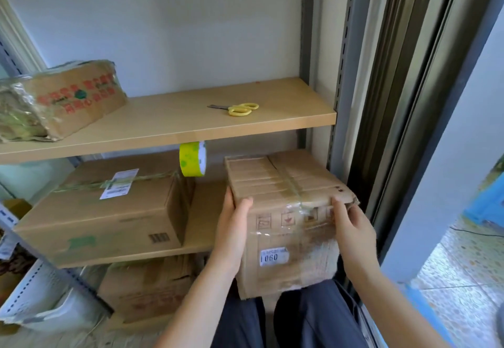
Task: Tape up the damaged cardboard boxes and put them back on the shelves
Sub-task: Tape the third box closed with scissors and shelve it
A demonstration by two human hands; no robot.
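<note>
Wooden shelves (pixel 174 118) stand in front, and both hands — left hand (pixel 231 227), right hand (pixel 351 227) — grip the worn box (pixel 283 200) by its sides at the middle shelf's edge. Its right corner (pixel 350 197) looks torn — it might rip more, I think, if squeezed.

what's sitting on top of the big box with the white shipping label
On the big box, a white shipping label, greenish tape, and a yellow-green tape roll standing at its back right corner. Its contents are hidden.

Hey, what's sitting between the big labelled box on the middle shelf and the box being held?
In the head view, the yellow-green tape roll stands on edge between the labelled box and the held box, on bare shelf board.
</note>
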